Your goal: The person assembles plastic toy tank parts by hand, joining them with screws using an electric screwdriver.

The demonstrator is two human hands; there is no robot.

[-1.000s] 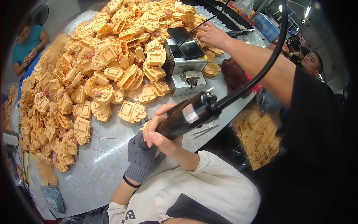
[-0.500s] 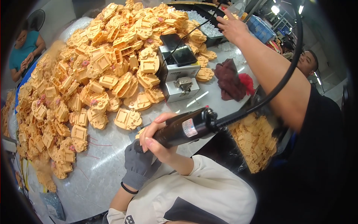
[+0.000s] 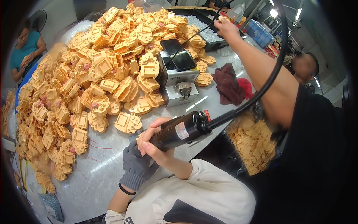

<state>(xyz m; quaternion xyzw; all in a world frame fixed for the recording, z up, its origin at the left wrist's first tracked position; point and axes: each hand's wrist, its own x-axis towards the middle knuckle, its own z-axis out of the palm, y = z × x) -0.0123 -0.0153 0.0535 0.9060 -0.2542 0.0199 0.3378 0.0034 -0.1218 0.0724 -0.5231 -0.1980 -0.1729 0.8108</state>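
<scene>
My right hand (image 3: 154, 143) is wrapped round a black, cylindrical corded power tool (image 3: 175, 130) with a pale label. The tool slants, its cable end up to the right and its front end down at my left hand. My left hand (image 3: 136, 160), in a grey glove, is closed just below the tool's tip. A sliver of an orange plastic part (image 3: 139, 136) shows by its fingers; the rest is hidden behind my hands. Beyond them lies one loose orange plastic housing (image 3: 127, 122) at the edge of a big heap of housings (image 3: 100, 63).
A silver box (image 3: 181, 89) with a phone (image 3: 181, 56) on top stands beyond the tool. Dark red cloth (image 3: 226, 84) lies to its right. A thick black cable (image 3: 261, 93) arcs up right. A co-worker's arm (image 3: 257, 63) reaches across to a black tray (image 3: 213, 44) of clear pieces.
The co-worker's hand has drawn its fingers together and dropped slightly to the left. The tool and my hands have shifted a little left and down in view; my grip looks the same.
</scene>
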